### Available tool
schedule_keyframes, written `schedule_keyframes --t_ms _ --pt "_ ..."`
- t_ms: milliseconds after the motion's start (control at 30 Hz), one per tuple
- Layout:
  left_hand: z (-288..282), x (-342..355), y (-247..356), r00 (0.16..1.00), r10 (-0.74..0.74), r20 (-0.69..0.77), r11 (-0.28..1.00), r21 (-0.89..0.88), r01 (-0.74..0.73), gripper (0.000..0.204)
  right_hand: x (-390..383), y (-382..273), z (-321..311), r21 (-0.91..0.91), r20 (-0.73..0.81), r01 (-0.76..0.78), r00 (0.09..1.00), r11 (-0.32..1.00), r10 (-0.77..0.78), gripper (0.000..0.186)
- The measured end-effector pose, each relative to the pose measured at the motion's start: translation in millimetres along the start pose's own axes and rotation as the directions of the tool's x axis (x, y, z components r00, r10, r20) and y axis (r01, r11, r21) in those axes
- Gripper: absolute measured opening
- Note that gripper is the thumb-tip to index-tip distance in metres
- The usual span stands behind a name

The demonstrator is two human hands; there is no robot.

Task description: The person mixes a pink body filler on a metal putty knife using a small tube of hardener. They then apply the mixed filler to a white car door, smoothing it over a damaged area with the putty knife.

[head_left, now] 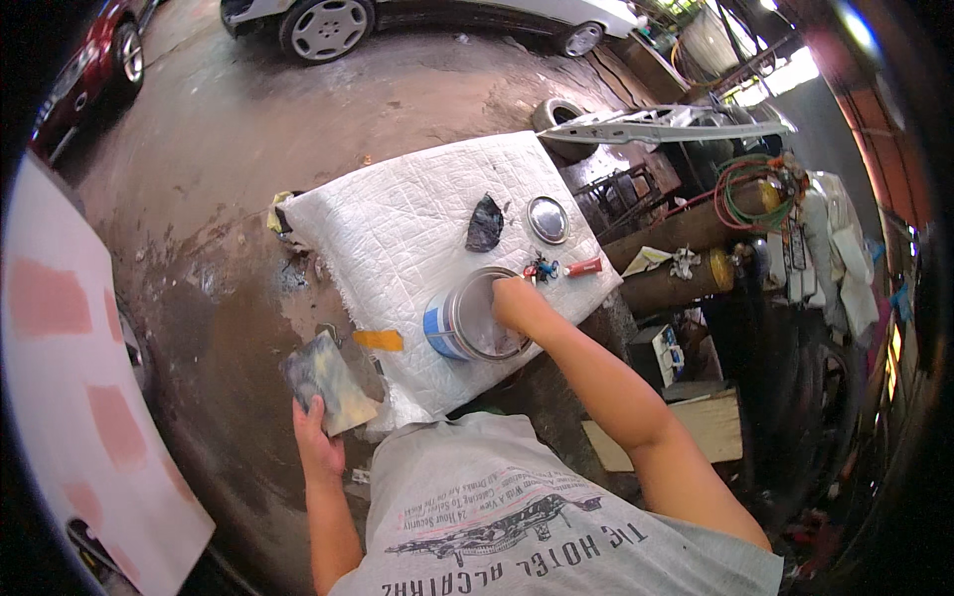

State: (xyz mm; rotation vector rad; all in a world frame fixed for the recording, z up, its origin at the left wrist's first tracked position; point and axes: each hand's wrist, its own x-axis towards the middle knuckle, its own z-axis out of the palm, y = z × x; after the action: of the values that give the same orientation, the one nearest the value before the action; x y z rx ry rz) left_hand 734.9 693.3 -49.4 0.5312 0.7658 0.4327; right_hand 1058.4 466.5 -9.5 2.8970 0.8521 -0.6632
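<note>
My left hand (320, 449) grips a flat, squarish board (331, 380) by its lower edge, thumb on top. Grey, cream and dark smears cover its face. My right hand (511, 305) reaches over the rim into an open metal can (449, 326) with a blue label. Its fingers look curled, but what they hold is hidden inside the can. Left of the can lies an orange-yellow flat piece (379, 341). Beyond the can are a crumpled black piece (485, 223), a round metal lid (548, 220), a red tube (583, 267) and a small blue-and-red cluster (540, 268).
A white quilted cover (397, 214) drapes the table under the can. At left stands a white panel (60, 368) with pinkish patches. Gas cylinders (666, 276), a tire (561, 124) and a long metal part (666, 130) lie to the right. Cars (417, 15) stand beyond.
</note>
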Motion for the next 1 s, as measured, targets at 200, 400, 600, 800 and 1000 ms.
schedule_keyframes --t_ms 200,400,600,800,1000 --pt "-14.1 0.4 3.2 1.0 0.015 0.025 0.996 0.089 -0.017 0.04 18.2 9.9 11.2 0.028 0.115 0.03 0.993 0.999 -0.033 0.028" --pt "-5.8 -1.8 9.0 0.999 -0.006 0.036 0.997 0.079 0.003 0.036 18.5 7.9 23.5 0.271 0.076 -0.058 0.996 0.961 0.039 0.032" --pt "9.6 -5.8 9.6 0.998 -0.01 0.06 0.994 0.107 0.003 0.036 14.6 13.4 26.3 0.617 0.054 -0.081 0.997 0.783 0.06 0.03" --pt "26.3 -6.5 -1.5 0.993 -0.029 0.113 0.987 0.162 0.01 0.038 9.9 5.5 28.6 0.848 0.203 -0.243 0.97 0.471 0.135 0.033" --pt "70.3 -5.4 -6.3 0.984 -0.12 0.131 0.965 0.247 0.085 0.037 -13.2 27.4 13.9 0.902 0.196 -0.206 0.978 0.38 0.067 0.029"
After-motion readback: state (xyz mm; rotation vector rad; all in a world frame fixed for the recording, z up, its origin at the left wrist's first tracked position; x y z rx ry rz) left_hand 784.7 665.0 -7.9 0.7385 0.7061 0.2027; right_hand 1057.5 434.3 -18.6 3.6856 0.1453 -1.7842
